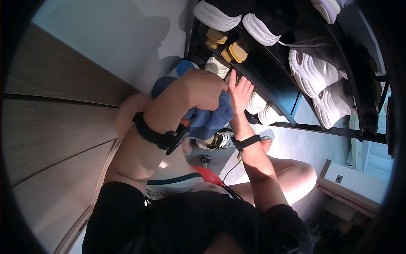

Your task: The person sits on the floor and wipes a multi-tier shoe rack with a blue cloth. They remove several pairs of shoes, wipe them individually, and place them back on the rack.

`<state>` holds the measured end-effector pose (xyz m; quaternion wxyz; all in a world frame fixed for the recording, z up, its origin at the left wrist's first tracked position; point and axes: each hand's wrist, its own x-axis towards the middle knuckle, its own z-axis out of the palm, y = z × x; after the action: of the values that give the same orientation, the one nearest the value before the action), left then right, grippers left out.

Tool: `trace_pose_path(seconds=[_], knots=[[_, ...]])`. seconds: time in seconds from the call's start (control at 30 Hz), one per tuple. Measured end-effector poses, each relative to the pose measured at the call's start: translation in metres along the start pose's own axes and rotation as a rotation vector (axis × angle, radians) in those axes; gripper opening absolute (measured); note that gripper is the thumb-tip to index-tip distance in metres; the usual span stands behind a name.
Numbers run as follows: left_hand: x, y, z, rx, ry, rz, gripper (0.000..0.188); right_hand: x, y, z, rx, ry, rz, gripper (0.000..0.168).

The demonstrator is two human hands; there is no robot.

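My left hand [187, 95] is bent over a blue cloth [211, 122], its curled fingers against the bunched top; the fingertips are hidden underneath. A black strap with a small device [173, 139] circles that wrist. Just right of it, my right hand [240, 95] reaches forward with fingers spread at the edge of the lower shelf [260, 87] of a black shoe rack. Nothing shows in its grasp. A pale shoe [217, 66] sits left of those fingers, and white shoes [255, 102] stand to their right. Below the cloth, a striped sneaker [222, 140] rests on the floor.
Higher shelves hold black shoes with white soles [217, 16], yellow-soled shoes [238, 52] and white sneakers [306, 73]. Blue items [187, 67] lie against the wall. Wooden panels [60, 127] close off the left. A red object [209, 175] and a thin cable [229, 171] are between my legs.
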<state>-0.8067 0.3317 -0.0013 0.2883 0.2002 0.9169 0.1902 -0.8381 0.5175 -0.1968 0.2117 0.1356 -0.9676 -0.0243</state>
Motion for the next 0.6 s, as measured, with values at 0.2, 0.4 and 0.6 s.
trace_pose_path(seconds=[0.2, 0.4, 0.6], knots=[[-0.003, 0.003, 0.0, 0.003, 0.027, 0.01, 0.045, 0.029, -0.008, 0.0, 0.004, -0.074, 0.003, 0.067], [0.001, 0.0, 0.007, 0.014, 0.039, 0.003, 0.044, 0.048, -0.006, -0.021, 0.251, -0.286, 0.069, 0.059], [0.002, 0.003, 0.005, 0.018, 0.043, 0.022, 0.046, 0.034, -0.004, -0.006, 0.239, -0.013, 0.011, 0.048]])
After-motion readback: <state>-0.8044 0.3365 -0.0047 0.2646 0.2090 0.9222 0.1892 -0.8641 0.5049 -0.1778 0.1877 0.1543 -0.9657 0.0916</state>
